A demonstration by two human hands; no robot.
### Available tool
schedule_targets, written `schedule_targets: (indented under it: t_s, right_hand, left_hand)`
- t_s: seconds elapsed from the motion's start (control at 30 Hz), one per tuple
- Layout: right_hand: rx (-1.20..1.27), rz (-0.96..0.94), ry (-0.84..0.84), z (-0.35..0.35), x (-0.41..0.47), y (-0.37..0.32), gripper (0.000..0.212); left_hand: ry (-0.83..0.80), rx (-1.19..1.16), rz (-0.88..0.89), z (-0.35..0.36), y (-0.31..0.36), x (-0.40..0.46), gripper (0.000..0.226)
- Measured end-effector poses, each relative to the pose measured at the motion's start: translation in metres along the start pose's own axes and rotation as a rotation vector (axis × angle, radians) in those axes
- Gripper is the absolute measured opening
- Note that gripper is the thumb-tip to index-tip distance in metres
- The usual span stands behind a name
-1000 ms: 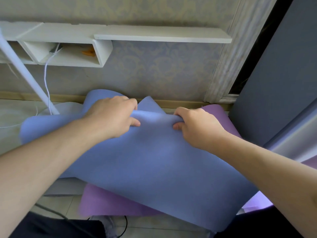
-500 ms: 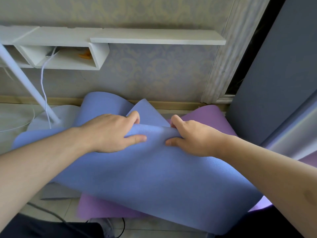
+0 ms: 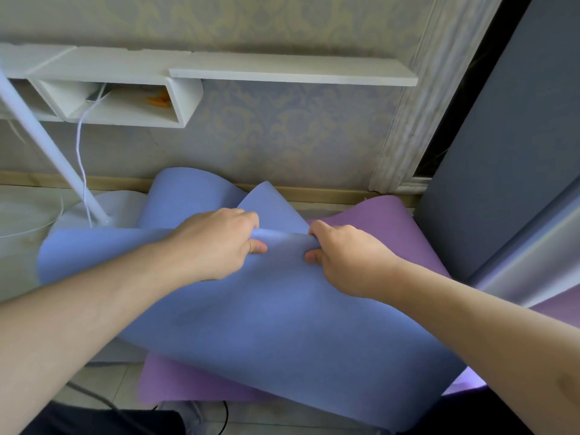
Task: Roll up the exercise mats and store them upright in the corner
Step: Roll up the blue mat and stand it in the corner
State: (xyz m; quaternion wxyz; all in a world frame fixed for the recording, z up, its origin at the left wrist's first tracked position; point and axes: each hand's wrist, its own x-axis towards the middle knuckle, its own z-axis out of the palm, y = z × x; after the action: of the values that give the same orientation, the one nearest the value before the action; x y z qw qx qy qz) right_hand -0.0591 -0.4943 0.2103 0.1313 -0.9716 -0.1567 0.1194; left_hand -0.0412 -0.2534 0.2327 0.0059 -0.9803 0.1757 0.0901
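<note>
Step in hand: starting the roll of the blue mat.

We count two mats: the blue mat (image 3: 266,324) lies nearest, over the purple mat (image 3: 386,224). Our left hand (image 3: 216,243) and right hand (image 3: 345,259) each pinch its raised fold, near the wall. Next, we judge, tuck the fold tight and roll evenly.

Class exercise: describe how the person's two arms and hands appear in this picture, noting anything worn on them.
Both forearms are bare to the frame edge, with no sleeves showing. The left hand and the right hand wear no gloves, rings, watch or bracelets. The right forearm shows a faint mark near the picture's lower right edge.
</note>
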Motion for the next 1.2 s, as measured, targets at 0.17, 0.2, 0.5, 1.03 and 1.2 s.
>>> schedule_targets:
  t_s: [0.17, 0.2, 0.5, 1.03, 1.2]
  right_hand:
    - [-0.046, -0.070, -0.075, -0.001, -0.006, -0.001, 0.023]
    - [-0.048, -0.099, -0.084, -0.004, -0.009, -0.001, 0.029]
    - [0.113, -0.123, -0.166, -0.009, -0.014, 0.001, 0.043]
    - [0.063, -0.053, -0.045, -0.001, -0.010, -0.007, 0.024]
    - [0.069, -0.011, -0.106, 0.001, -0.008, -0.008, 0.011]
  left_hand:
    - [-0.081, 0.016, 0.119, 0.004, -0.005, -0.006, 0.034]
    - [-0.089, 0.015, 0.140, 0.003, -0.007, -0.008, 0.038]
    - [-0.103, 0.000, 0.154, -0.003, -0.007, -0.012, 0.054]
    - [-0.065, -0.086, 0.039, 0.000, 0.014, -0.007, 0.027]
    - [-0.127, -0.138, -0.003, 0.001, 0.023, -0.006, 0.023]
